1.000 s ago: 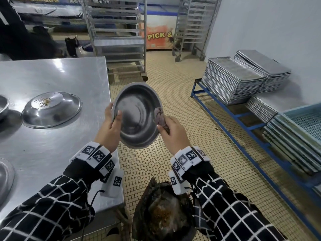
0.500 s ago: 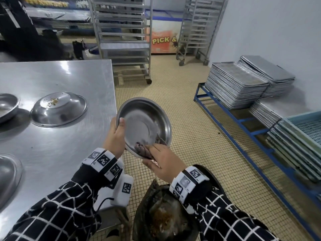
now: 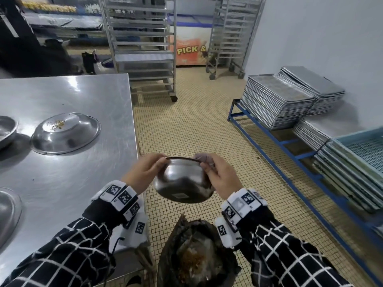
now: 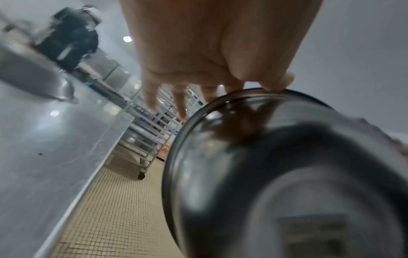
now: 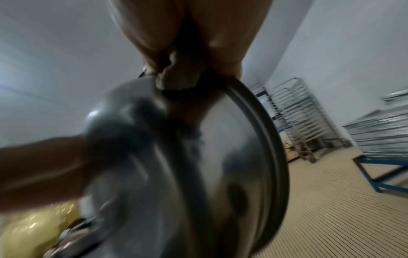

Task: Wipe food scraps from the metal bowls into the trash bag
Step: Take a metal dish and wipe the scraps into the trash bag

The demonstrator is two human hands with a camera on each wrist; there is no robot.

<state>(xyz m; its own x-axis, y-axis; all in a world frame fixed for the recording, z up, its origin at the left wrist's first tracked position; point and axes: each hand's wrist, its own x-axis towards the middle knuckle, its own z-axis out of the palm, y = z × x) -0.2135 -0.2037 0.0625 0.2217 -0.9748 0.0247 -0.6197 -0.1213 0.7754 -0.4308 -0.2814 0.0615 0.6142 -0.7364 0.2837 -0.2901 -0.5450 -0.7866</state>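
Observation:
A metal bowl (image 3: 182,183) hangs over the open black trash bag (image 3: 196,255), which holds brown food scraps. The bowl is tipped with its base toward me and its mouth facing away. My left hand (image 3: 143,172) grips its left rim, thumb on the outside. My right hand (image 3: 221,179) pinches a grey cloth (image 3: 202,157) against the right rim. The left wrist view shows the bowl (image 4: 276,174) blurred beneath my left hand (image 4: 209,52). In the right wrist view the cloth (image 5: 178,78) is bunched under my right hand (image 5: 198,26) on the bowl (image 5: 198,174). The bowl's inside is hidden.
On the steel table (image 3: 62,183) at left an upturned bowl (image 3: 65,133) carries scraps on its base, and two more bowls (image 3: 6,129) (image 3: 8,210) sit at the left edge. Stacked trays (image 3: 275,100) on a blue rack line the right wall. A wheeled rack (image 3: 143,48) stands behind.
The bowl has turned from open side facing me to base facing me and dropped lower over the bag. My right hand with the cloth has moved from inside the bowl to its right rim.

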